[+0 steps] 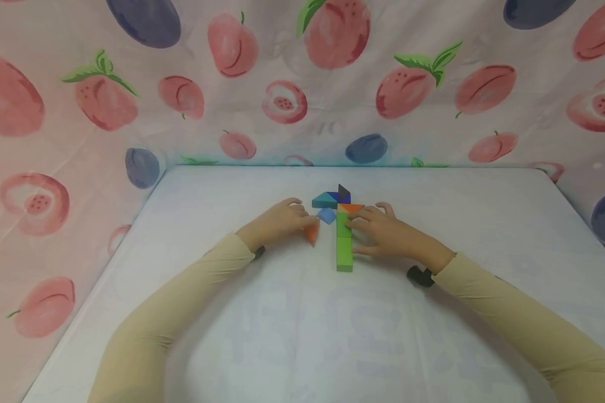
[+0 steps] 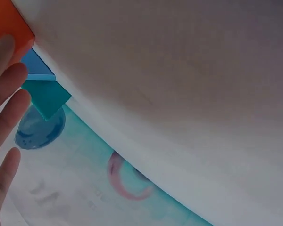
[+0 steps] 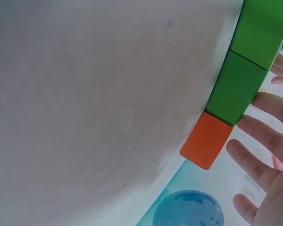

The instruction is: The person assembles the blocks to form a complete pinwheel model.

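Observation:
My left hand (image 1: 278, 224) pinches an orange triangular block (image 1: 311, 231) at its fingertips, left of a row of blocks. In the left wrist view, the thumb lies on that orange block (image 2: 9, 28). Two green blocks (image 1: 344, 253) stand end to end, with an orange triangle (image 1: 351, 207) at their far end. My right hand (image 1: 390, 232) touches the right side of the green blocks with its fingers spread and fairly straight. A light blue block (image 1: 326, 215) lies between the hands. Beyond it are a teal block (image 1: 324, 200), a dark blue one and a dark grey block (image 1: 343, 193).
The blocks lie on a white-covered table (image 1: 302, 336). A fruit-printed cloth (image 1: 327, 117) hangs behind the table's far edge and along its left side. A black wrist device (image 1: 420, 276) sits under the right wrist.

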`<state>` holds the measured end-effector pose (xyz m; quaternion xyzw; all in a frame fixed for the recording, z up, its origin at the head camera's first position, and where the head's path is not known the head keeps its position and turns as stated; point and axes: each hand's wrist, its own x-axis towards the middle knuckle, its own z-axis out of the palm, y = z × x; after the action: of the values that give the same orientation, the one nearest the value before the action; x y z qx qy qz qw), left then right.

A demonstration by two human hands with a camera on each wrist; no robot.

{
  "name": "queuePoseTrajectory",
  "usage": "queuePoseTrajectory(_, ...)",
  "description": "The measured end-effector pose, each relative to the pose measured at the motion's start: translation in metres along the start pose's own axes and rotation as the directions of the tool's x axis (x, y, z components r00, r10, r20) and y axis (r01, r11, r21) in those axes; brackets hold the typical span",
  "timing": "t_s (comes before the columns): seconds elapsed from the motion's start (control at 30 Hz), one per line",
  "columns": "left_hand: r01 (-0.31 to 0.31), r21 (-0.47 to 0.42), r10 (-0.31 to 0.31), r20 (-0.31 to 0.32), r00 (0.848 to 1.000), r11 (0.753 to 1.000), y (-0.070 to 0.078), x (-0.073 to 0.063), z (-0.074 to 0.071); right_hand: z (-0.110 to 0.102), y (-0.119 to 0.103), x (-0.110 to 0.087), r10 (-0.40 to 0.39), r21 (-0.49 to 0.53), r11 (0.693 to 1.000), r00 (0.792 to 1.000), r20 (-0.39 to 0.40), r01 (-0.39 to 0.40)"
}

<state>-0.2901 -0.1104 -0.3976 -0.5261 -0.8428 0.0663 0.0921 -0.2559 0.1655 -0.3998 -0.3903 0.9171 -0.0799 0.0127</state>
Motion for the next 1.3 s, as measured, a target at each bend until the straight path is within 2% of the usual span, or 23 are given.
queuePoseTrajectory(0.2, -0.043, 0.006, 0.044, -0.061, 0.997, 0.999, 0.001, 0.013, 0.005, -0.001, 0.0, -0.001, 0.003, 0.007, 1.0, 1.0, 0.004, -0.003)
queuePoseTrajectory(0.33, -0.063, -0.009, 0.062, -0.063, 0.996, 0.998, 0.001, 0.021, 0.005, -0.001, 0.0, 0.0, -0.012, -0.001, 1.0, 1.0, -0.007, 0.012)
queuePoseTrajectory(0.5, -0.024, -0.027, 0.023, -0.038, 0.999, 0.999, -0.007, 0.026, 0.0, -0.001, 0.002, 0.001, -0.021, 0.002, 1.0, 1.0, -0.012, 0.021)
queuePoseTrajectory(0.63, 0.015, 0.011, -0.015, -0.018, 1.0, 1.0, -0.014, 0.035, -0.002, -0.001, 0.001, 0.0, -0.012, -0.002, 1.0, 1.0, -0.006, 0.012)
queuePoseTrajectory(0.77, 0.038, 0.056, -0.04, 0.03, 0.999, 0.998, -0.016, 0.047, -0.002, -0.002, 0.0, 0.0, -0.01, 0.004, 1.0, 1.0, -0.008, 0.01)
queuePoseTrajectory(1.0, 0.025, 0.107, -0.032, 0.065, 0.997, 0.994, -0.017, 0.062, 0.0, -0.001, -0.001, 0.0, -0.016, 0.011, 1.0, 1.0, -0.022, 0.017)
queuePoseTrajectory(1.3, 0.046, 0.085, -0.058, 0.15, 0.987, 0.995, -0.018, 0.068, 0.003, -0.001, 0.0, 0.001, -0.007, -0.004, 1.0, 1.0, -0.01, 0.007)
